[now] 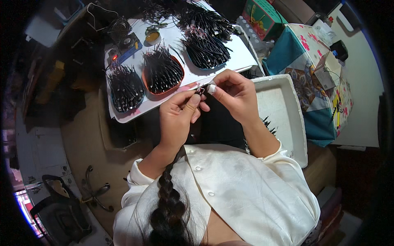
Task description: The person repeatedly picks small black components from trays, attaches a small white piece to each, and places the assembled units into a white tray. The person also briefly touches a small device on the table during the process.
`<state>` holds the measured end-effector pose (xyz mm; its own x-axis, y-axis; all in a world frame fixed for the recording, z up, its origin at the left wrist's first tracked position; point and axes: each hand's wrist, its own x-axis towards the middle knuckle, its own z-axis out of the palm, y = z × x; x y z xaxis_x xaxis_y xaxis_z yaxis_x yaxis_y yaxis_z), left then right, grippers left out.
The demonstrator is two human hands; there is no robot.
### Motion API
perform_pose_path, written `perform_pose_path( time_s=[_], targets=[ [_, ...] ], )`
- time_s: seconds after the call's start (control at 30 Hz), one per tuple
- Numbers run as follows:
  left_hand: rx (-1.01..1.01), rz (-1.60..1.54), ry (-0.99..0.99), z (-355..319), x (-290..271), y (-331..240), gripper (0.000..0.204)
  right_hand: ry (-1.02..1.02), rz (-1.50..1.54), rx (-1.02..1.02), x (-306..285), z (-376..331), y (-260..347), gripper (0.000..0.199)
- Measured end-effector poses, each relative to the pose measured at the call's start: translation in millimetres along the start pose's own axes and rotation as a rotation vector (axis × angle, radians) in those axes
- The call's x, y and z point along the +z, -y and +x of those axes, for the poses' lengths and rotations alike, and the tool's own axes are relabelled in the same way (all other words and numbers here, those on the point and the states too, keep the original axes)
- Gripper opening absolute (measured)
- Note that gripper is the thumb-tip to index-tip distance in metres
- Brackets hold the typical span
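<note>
In front of my chest, my left hand (180, 107) pinches a small dark wire piece (200, 90) with thin ends showing above the thumb. Close beside it on the right, my right hand (236, 94) has its thumb and forefinger pressed together at the thin ends; a white wrap (211, 88) covers a fingertip. What exactly the right fingers grip is too small to tell. Just beyond my hands stand an orange tub (178, 87), a blue tub (213, 65) and a dark tub (126, 110), each packed with short black cables.
The white table (242, 61) carries more black cables (201, 18) at the back, a small tin (152, 37) and a blue device (129, 51) with a red light. To my right are a white foam box (296, 123) with some cables in it and a cloth-covered table (303, 53).
</note>
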<state>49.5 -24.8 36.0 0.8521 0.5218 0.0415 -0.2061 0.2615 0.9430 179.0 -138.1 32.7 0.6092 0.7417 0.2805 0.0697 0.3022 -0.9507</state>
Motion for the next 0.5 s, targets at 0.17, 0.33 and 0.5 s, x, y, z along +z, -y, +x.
perform_pose_path(
  time_s=[0.17, 0.33, 0.5],
  targets=[
    [0.05, 0.017, -0.02, -1.0, 0.5, 1.6, 0.02, -0.015, -0.027, -0.001, 7.1, -1.6, 4.7, 0.012],
    [0.065, 0.083, 0.008, -1.8, 0.4, 3.4, 0.02, 0.016, -0.389, -0.135, 6.7, -4.0, 9.2, 0.007],
    [0.01, -0.113, 0.01, -4.6, -1.9, 4.3, 0.022, -0.108, 0.442, 0.112, 22.0, -11.1, -8.6, 0.011]
  ],
)
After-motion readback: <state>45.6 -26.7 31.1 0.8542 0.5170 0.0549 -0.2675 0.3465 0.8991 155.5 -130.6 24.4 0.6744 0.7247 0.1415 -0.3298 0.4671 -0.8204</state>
